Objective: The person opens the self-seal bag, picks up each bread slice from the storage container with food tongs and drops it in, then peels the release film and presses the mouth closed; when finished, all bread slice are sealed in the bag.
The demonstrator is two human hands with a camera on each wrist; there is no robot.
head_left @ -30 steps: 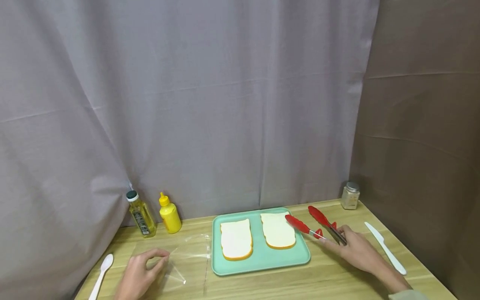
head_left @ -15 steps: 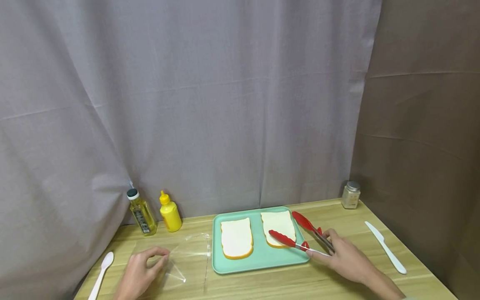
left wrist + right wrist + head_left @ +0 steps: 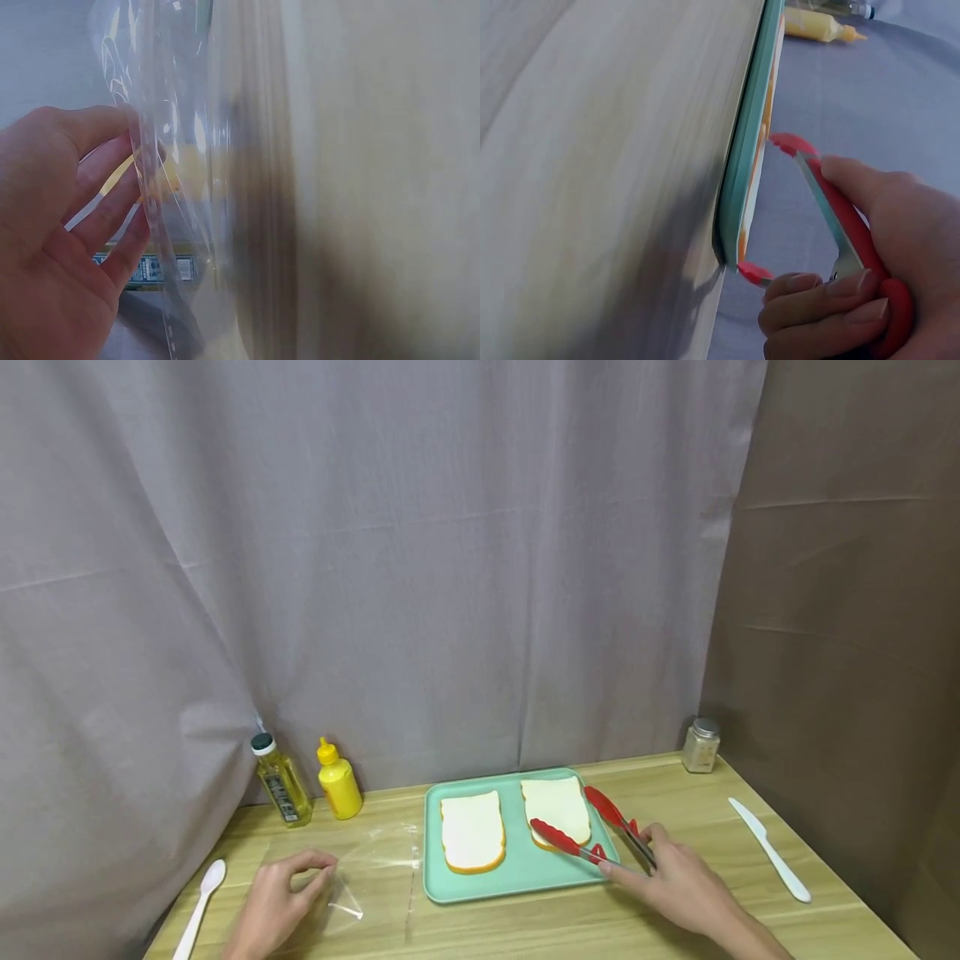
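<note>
My left hand (image 3: pixel 279 893) pinches the edge of a clear plastic bag (image 3: pixel 386 864), its thumb and fingertips together; in the left wrist view the film (image 3: pixel 171 127) stands up from the table. In my right hand (image 3: pixel 686 885) are red-tipped tongs (image 3: pixel 556 835), held with their arms spread. One tip lies over the front left of the right bread slice (image 3: pixel 558 802), the other beside its right edge. A second bread slice (image 3: pixel 472 831) lies left of it on the green tray (image 3: pixel 517 870). In the right wrist view the tongs (image 3: pixel 847 221) reach the tray's end.
A yellow squeeze bottle (image 3: pixel 341 789) and an oil bottle (image 3: pixel 283 785) stand at the back left. A white spoon (image 3: pixel 198 906) lies at the left edge. On the right are a white knife (image 3: pixel 770 852) and a lidded seasoning jar (image 3: pixel 701 747). Grey curtain (image 3: pixel 420 568) walls off the back.
My right hand has moved left and toward me, bringing the tongs from the tray's right side to either side of the right bread slice. The left hand has stayed on the bag.
</note>
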